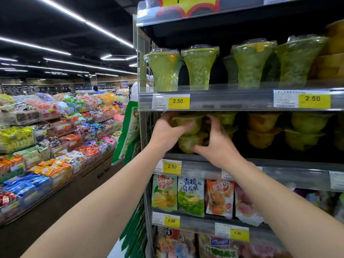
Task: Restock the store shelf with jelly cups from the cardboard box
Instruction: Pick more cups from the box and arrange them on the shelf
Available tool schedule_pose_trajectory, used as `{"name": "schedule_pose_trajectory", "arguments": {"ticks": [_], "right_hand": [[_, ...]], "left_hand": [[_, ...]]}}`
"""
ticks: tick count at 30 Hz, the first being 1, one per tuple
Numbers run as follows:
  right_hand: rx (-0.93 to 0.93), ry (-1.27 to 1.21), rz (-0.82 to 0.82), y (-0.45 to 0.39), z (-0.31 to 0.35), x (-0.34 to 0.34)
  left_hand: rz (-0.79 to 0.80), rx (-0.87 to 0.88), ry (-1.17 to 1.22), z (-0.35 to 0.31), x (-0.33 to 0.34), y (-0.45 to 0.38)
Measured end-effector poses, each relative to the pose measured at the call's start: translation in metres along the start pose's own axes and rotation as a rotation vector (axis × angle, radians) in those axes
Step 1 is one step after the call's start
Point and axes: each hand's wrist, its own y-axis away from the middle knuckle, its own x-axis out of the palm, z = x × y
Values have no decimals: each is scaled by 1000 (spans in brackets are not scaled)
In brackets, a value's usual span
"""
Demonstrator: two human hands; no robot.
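left hand [167, 131] grips upper jelly cup [188, 121], right hand [219, 144] lower cup [188, 143]; seat stack square, push back.

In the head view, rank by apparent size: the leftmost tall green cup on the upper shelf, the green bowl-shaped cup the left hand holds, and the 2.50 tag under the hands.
1. Tall green cup
2. Bowl-shaped cup, partly covered by the left hand
3. 2.50 tag
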Motion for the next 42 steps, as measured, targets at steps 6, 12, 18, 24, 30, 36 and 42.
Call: {"name": "schedule_pose_trajectory", "arguments": {"ticks": [6, 12, 18, 24, 30, 36, 42], "right_hand": [[-35, -79, -86, 2, -5, -4], [-89, -57, -77, 1, -4, -2], [-78, 8, -60, -10, 0, 7], [-27, 139, -44, -20, 4, 19], [55, 183, -32, -32, 8, 31], [75, 204, -45, -37, 5, 35], [97, 181, 7, -36, 5, 35]], "left_hand": [[75, 42, -43, 1, 0, -5], [160, 16, -12, -5, -13, -8], [265, -50, -61, 4, -24, -8], [215, 17, -148, 15, -23, -21], [255, -44, -214, 15, -19, -41], [251, -67, -241, 20, -15, -51], [181, -46, -175, 24, -15, -52]]}}
